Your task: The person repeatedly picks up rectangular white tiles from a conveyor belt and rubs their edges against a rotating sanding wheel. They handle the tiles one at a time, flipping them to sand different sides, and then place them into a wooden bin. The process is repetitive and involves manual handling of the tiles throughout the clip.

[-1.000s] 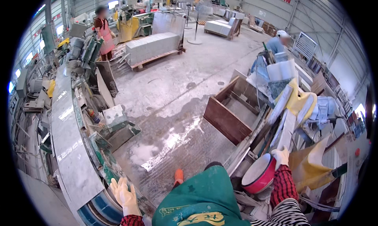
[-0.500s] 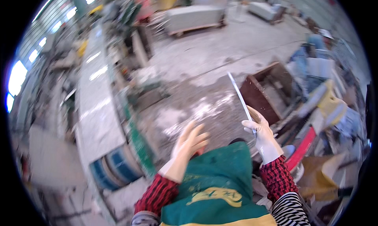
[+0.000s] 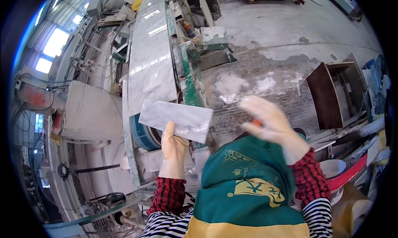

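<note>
My left hand point(image 3: 173, 149) grips a rectangular grey-white marble tile point(image 3: 178, 118) by its near edge, the thumb lying on the upper face. Its fingers are mostly hidden beneath the tile. Pale, tight gloves cover both hands. To the right, apart from the tile, my right hand point(image 3: 271, 124) is held in the air in front of the apron, slightly blurred, its fingers stretched out and holding nothing. Behind the tile is the end of a long conveyor point(image 3: 151, 68) carrying a glossy, pale surface, with a blue roller point(image 3: 143, 132) partly covered by the tile.
A green, worn machine rail point(image 3: 192, 80) runs along the conveyor's right side. On the wet floor at the right stands a brown open box point(image 3: 325, 97). A white basin point(image 3: 331, 167) and a red bar point(image 3: 348, 173) are close to my right arm. Machinery crowds the left.
The tile, seen edge-on in my right hand before, is now in my left hand over the conveyor's end. My right hand has let go. The view has turned left.
</note>
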Available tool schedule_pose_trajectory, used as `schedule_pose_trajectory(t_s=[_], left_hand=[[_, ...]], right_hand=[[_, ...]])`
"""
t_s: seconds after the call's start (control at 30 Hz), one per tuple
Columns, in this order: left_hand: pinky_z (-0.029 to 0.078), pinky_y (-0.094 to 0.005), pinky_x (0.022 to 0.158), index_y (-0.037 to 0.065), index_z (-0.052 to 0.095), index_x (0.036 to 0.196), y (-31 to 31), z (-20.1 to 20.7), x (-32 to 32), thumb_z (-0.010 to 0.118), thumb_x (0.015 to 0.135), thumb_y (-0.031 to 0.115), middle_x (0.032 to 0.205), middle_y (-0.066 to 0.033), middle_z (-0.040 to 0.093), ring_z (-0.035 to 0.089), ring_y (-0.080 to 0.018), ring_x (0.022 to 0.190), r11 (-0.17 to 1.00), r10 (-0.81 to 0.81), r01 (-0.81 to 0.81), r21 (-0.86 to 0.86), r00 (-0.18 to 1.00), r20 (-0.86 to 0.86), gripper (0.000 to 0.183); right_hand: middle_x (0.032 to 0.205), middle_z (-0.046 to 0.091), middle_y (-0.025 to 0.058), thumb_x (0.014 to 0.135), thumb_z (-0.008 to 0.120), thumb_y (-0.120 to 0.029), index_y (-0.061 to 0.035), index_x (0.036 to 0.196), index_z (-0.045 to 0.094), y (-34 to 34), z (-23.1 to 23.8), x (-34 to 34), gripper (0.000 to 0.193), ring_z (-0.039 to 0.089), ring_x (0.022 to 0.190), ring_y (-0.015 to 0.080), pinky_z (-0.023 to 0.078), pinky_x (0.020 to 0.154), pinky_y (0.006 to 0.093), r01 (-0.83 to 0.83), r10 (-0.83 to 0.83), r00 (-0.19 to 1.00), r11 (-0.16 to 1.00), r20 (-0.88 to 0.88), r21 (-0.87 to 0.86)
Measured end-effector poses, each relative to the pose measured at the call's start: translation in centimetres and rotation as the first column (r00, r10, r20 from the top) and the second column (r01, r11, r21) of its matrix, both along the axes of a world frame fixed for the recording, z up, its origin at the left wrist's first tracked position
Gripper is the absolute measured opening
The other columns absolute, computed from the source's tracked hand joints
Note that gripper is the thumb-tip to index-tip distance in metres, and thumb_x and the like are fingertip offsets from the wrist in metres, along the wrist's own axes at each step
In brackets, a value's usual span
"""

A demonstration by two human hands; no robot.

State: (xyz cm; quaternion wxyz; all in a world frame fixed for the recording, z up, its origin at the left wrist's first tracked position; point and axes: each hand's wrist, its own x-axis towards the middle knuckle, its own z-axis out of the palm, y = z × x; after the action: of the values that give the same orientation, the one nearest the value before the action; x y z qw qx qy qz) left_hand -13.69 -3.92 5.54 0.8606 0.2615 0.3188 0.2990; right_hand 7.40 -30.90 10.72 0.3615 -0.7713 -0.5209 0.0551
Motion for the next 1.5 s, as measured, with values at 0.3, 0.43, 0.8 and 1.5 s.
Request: schedule_pose_trajectory(t_s=[0.3, 0.43, 0.8, 1.5], left_hand=[[0.052, -0.0468, 0.111, 0.003, 0.054, 0.14, 9.3, -7.7, -3.9, 0.057, 0.106, 0.016, 0.142, -0.0107, 0.062, 0.061, -0.0281, 0.128, 0.898, 0.428, -0.438, -0.045, 0.892, -0.145, 0.036], [0.053, -0.0437, 0.109, 0.002, 0.06, 0.133, 10.9, -8.9, -2.6, 0.057, 0.107, 0.018, 0.136, -0.0099, 0.066, 0.063, -0.0269, 0.126, 0.889, 0.448, -0.458, -0.019, 0.877, -0.175, 0.031], [0.055, -0.0398, 0.105, 0.0, 0.059, 0.132, 13.2, -9.1, -1.6, 0.059, 0.107, 0.02, 0.135, -0.0107, 0.066, 0.063, -0.0275, 0.123, 0.904, 0.405, -0.426, -0.038, 0.882, -0.242, 0.031], [0.047, -0.032, 0.052, -0.001, 0.068, 0.115, 19.9, -3.7, -4.2, 0.054, 0.105, 0.044, 0.061, -0.0089, 0.058, 0.054, -0.0162, 0.049, 0.673, -0.048, 0.739, 0.033, 0.088, -0.995, 0.048]], right_hand=[[0.135, 0.069, 0.0136, 0.098, 0.07, -0.015, -0.0032, 0.138, 0.064, -26.7, -5.6, 6.2, 0.042, 0.06, 0.13, 0.0222, 0.043, 0.112, 0.0362, 0.744, -0.8, 0.528, 0.598, -0.285, -0.298], [0.142, 0.063, 0.0163, 0.101, 0.066, -0.019, -0.0066, 0.143, 0.061, -43.4, -9.3, 4.5, 0.044, 0.059, 0.131, 0.0301, 0.042, 0.113, 0.0382, 0.86, -0.841, 0.484, 0.407, 0.241, -0.307], [0.153, 0.05, 0.025, 0.109, 0.047, -0.045, -0.0036, 0.149, 0.053, -58.6, -14.6, -6.5, 0.058, 0.045, 0.143, 0.0425, 0.034, 0.12, 0.046, 0.953, -0.797, -0.039, -0.21, 0.602, -0.216], [0.163, 0.042, 0.0177, 0.109, 0.05, -0.042, -0.0044, 0.15, 0.054, -55.2, -14.8, -9.2, 0.056, 0.036, 0.153, 0.031, 0.026, 0.126, 0.0384, 0.966, -0.934, -0.18, -0.228, 0.308, -0.126]])
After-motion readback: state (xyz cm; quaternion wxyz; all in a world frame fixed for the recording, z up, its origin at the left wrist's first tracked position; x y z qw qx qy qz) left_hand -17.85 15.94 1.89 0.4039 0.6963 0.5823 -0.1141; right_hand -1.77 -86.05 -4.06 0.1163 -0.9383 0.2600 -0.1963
